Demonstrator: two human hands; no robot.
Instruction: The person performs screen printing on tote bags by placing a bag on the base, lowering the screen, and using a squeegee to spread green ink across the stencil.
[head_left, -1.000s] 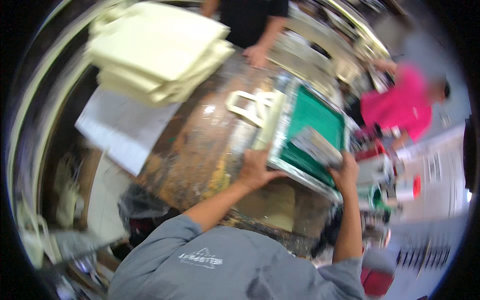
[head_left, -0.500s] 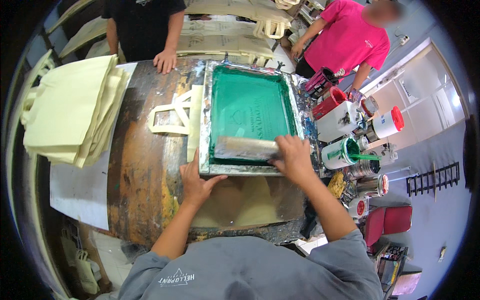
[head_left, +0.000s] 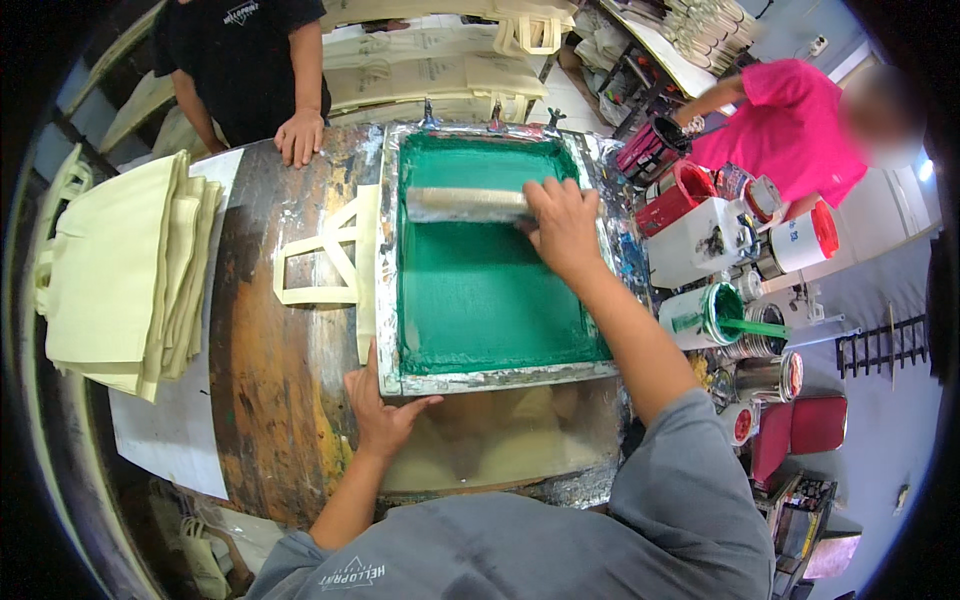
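A squeegee (head_left: 465,204) with a pale wooden grip lies across the far part of a screen printing frame (head_left: 500,383). My right hand (head_left: 562,228) is wrapped round the squeegee's right end. Green ink (head_left: 490,300) spreads over the mesh in front of it. My left hand (head_left: 385,415) is at the frame's near left corner, thumb and forefinger stretched out along its edges; its other fingers are partly hidden. From under the frame's left side sticks out a cream fabric bag (head_left: 367,270), its handles (head_left: 318,265) lying on the stained table.
A stack of cream bags (head_left: 120,280) sits at the table's left. Along the right stand a green ink tub (head_left: 700,315), a red tub (head_left: 680,195) and other containers. Clamps (head_left: 495,115) line the frame's far edge. One person's hand (head_left: 300,137) rests on the table; another person (head_left: 790,125) wears pink.
My right hand has pushed the squeegee from the near end to the far part of the frame. Green now covers the lettering seen before. The person in pink has shifted right.
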